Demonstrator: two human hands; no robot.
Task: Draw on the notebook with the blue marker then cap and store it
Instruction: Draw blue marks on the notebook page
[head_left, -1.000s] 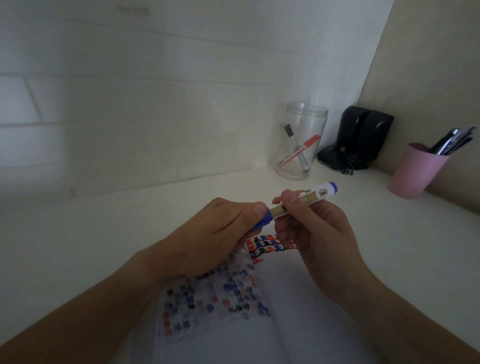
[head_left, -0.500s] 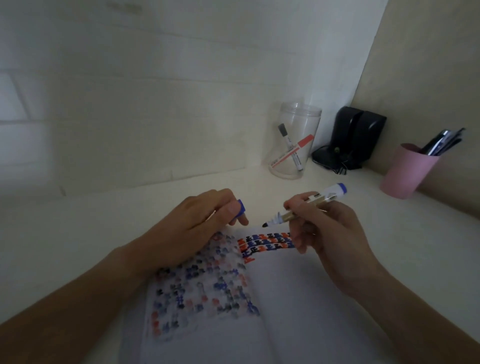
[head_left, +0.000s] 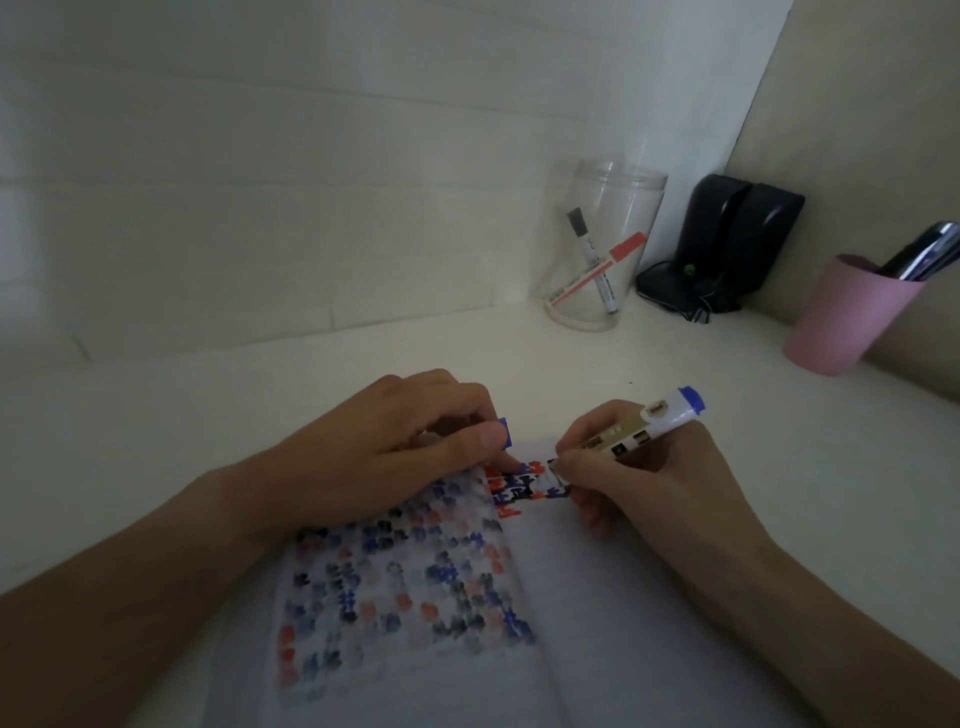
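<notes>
Drawing has begun: your right hand (head_left: 644, 483) has brought the marker (head_left: 644, 434) down from mid-air to the top of the notebook (head_left: 597, 597), fingers wrapped round the barrel in a writing grip, its blue tail pointing up and to the right. The tip is hidden behind your fingers, so whether it touches the paper cannot be told, though it sits right at the row of blue and orange marks on the right page. A second ago both hands held the capped marker between them; half a second ago the cap (head_left: 504, 432) was off and the tip hung bare above the page. Now your left hand (head_left: 395, 457) is closed on that cap, pinched between thumb and finger, while it rests on the upper edge of the left page and steadies it. By my judgement, uncapping is done and the drawing step is under way. Capping and storing remain, probably in the jar (head_left: 602, 244) at the back, where two other markers stand.
</notes>
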